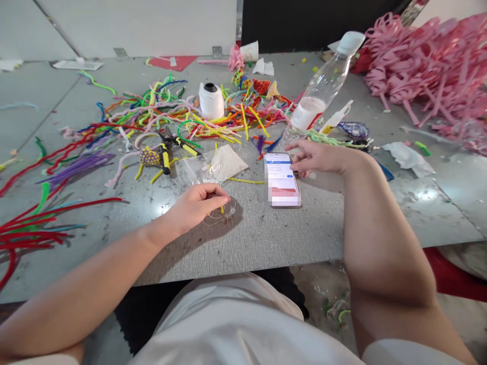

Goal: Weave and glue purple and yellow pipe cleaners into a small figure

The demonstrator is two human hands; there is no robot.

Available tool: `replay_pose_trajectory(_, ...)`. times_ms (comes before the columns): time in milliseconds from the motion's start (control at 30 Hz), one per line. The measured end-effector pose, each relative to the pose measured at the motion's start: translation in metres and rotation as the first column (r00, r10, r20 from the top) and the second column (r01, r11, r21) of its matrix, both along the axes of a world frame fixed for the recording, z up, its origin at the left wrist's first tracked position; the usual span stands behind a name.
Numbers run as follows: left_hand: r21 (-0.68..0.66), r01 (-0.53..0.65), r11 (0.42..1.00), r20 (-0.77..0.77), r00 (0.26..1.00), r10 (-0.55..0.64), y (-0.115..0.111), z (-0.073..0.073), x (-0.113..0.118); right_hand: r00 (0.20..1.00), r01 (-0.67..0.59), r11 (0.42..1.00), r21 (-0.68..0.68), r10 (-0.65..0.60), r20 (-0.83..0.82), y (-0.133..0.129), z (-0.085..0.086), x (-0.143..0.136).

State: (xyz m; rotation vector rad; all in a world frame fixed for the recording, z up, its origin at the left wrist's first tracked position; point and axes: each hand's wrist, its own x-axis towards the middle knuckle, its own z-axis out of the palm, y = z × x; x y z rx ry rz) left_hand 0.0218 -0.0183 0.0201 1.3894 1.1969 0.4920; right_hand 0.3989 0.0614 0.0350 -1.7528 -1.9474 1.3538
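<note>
Clear and hair-thin, a loop of thread (219, 218) hangs just below the middle of the frame, pinched between the thumb and forefinger of the left hand (198, 204), whose other fingers are curled in. A short yellow piece shows by the fingertips; whether it is held too, I cannot tell.

Right of centre lies a phone (278, 175) with its screen lit and partly blurred. Over its upper right edge is the right hand (317, 156), open and gripping nothing, fingers bent and slightly apart; whether a fingertip touches the glass, I cannot tell.

Just above the left hand sits a clear plastic bag (198, 171) beside a packet of pale contents (230, 161). Further left are pliers (165, 158) with yellow and black handles.

Across the upper middle spreads a tangle of many-coloured fuzzy stems (163, 108), a white spool (212, 103) upright among them. To its right in the frame, a clear bottle (323, 88) with a white cap appears tilted.

Pink ribbons (422, 66) are heaped at the upper right, above a crumpled tissue (409, 157). Red stems (30, 225) fan out at the left edge of the grey table (262, 243).
</note>
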Motion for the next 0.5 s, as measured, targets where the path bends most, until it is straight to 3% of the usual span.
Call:
replay_pose_trajectory(67, -0.031, -0.029, 0.999, 0.064, 0.997, 0.031, 0.000, 0.000, 0.001, 0.990, 0.102, 0.981, 0.167, -0.117, 0.082, -0.005, 0.006, -0.008)
replay_pose_trajectory(133, -0.104, -0.066, 0.992, 0.175, 0.981, 0.084, -0.001, 0.000, 0.003, 0.966, 0.164, 0.900, 0.404, -0.230, 0.119, -0.012, 0.012, -0.022)
replay_pose_trajectory(233, -0.214, -0.116, 0.970, 0.331, 0.926, 0.184, -0.004, 0.001, 0.006, 0.968, 0.179, 0.801, 0.572, -0.247, 0.042, -0.033, 0.018, -0.057)
replay_pose_trajectory(267, -0.227, -0.132, 0.965, 0.350, 0.914, 0.207, -0.005, 0.001, 0.007, 0.978, 0.155, 0.778, 0.609, -0.206, 0.014, -0.042, 0.018, -0.071)
replay_pose_trajectory(333, -0.248, -0.137, 0.959, 0.375, 0.899, 0.225, -0.008, 0.003, 0.009, 0.999, 0.008, 0.697, 0.717, 0.028, -0.039, -0.060, 0.015, -0.100)
replay_pose_trajectory(400, -0.280, -0.114, 0.953, 0.399, 0.889, 0.223, -0.010, 0.005, 0.010, 0.964, -0.140, 0.630, 0.764, 0.263, -0.040, -0.077, 0.007, -0.125)
replay_pose_trajectory(500, -0.311, -0.073, 0.948, 0.429, 0.879, 0.209, -0.012, 0.006, 0.009, 0.925, -0.246, 0.631, 0.736, 0.380, -0.016, -0.092, -0.008, -0.146)
